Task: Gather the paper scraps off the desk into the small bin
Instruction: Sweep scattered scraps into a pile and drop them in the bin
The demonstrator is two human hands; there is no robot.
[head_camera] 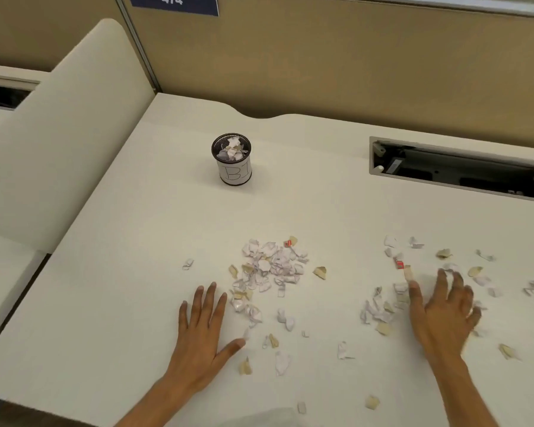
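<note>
A small black mesh bin (pixel 232 171) with a white label stands upright on the desk at the back left of centre, with crumpled scraps inside. A dense pile of white and tan paper scraps (pixel 270 266) lies mid-desk. My left hand (pixel 202 331) rests flat, fingers spread, just left of that pile, its thumb touching a scrap. My right hand (pixel 441 312) lies palm down with fingers spread over a looser scatter of scraps (pixel 379 312) on the right. More scraps (pixel 444 253) spread beyond it and along the near edge. Neither hand holds anything.
A recessed cable tray opening (pixel 457 167) is cut into the desk at the back right. A beige partition wall (pixel 321 57) runs behind the desk and a cream divider panel (pixel 65 134) stands at the left. The desk's left edge (pixel 43 263) drops off.
</note>
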